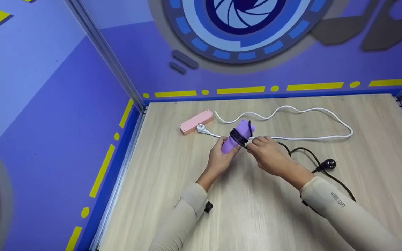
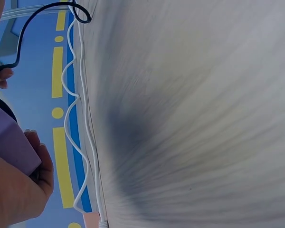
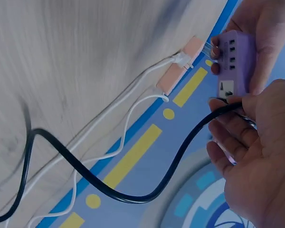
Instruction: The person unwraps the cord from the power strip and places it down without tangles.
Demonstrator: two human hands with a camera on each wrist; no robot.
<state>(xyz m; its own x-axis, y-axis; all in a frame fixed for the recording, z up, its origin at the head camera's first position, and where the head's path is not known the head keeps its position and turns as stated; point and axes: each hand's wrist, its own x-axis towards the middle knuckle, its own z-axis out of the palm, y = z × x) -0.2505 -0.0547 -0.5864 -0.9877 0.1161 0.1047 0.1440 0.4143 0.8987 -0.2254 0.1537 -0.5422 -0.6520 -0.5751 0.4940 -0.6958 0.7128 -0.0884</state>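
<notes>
My left hand (image 1: 217,161) grips the lower end of a purple power strip (image 1: 227,146), held tilted above the table. Several turns of a black cord (image 1: 238,137) wrap round its middle, and one loop crosses near its upper end. Between thumb and fingers, my right hand (image 1: 270,157) pinches the cord just beside the strip. USB ports and a socket show on the strip's face (image 3: 233,61) in the right wrist view. From the right hand the loose cord (image 3: 133,198) hangs in a bend. Its black plug (image 1: 328,164) is at the right, by the right forearm.
Behind the hands, a pink power strip (image 1: 196,122) lies on the wooden table (image 1: 173,167). Its white cord (image 1: 330,112) loops far to the right and comes back to a white plug (image 1: 201,129) against the strip. Blue-purple panels (image 1: 187,82) border the table's back and left.
</notes>
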